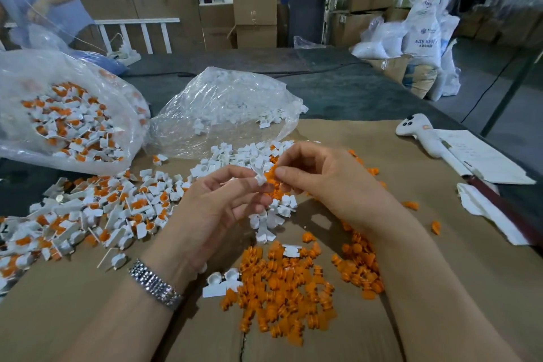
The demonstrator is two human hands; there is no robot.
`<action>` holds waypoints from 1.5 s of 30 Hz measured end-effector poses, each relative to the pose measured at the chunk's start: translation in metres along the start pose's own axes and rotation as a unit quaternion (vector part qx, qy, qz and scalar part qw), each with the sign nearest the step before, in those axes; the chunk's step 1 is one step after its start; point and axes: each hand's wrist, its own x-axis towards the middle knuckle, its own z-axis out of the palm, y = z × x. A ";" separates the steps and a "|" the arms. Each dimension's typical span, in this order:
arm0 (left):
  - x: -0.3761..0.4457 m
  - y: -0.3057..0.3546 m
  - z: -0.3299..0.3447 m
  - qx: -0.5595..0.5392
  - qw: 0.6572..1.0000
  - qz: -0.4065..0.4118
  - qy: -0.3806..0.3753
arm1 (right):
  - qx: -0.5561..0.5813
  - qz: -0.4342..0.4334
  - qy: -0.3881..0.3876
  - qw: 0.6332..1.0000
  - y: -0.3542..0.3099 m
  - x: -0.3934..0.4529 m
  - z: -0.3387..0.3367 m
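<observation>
Two hands meet: left hand pinches a white cap, right hand fingers pinch, seemingly, an orange plug touching its right side.

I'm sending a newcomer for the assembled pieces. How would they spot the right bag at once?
On the table covered with brown cardboard, two clear plastic bags lie at the far side. Go to the left bag, at the table's left edge. Unlike the middle bag beside it, which holds only white pieces, this one is full of white pieces with orange inserts.
</observation>
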 end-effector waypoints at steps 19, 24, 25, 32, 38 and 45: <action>-0.008 0.000 0.003 0.216 0.965 0.139 0.059 | -0.073 0.007 0.054 0.996 0.000 0.003 0.018; -0.005 0.000 0.000 0.074 0.987 0.125 0.068 | -0.016 -0.037 0.101 0.994 -0.001 0.002 0.034; -0.004 0.000 -0.001 0.100 0.982 0.140 0.076 | -0.035 -0.040 0.117 0.992 0.000 0.003 0.038; -0.005 -0.004 0.000 0.166 0.967 0.165 0.098 | 0.045 0.023 0.107 0.993 0.002 0.005 0.039; 0.000 -0.001 -0.001 -0.046 0.996 0.053 0.050 | 0.024 -0.025 -0.001 0.999 -0.001 0.002 0.017; -0.005 0.003 0.001 -0.010 0.997 0.063 0.039 | -0.025 -0.100 0.031 0.994 0.001 0.001 0.018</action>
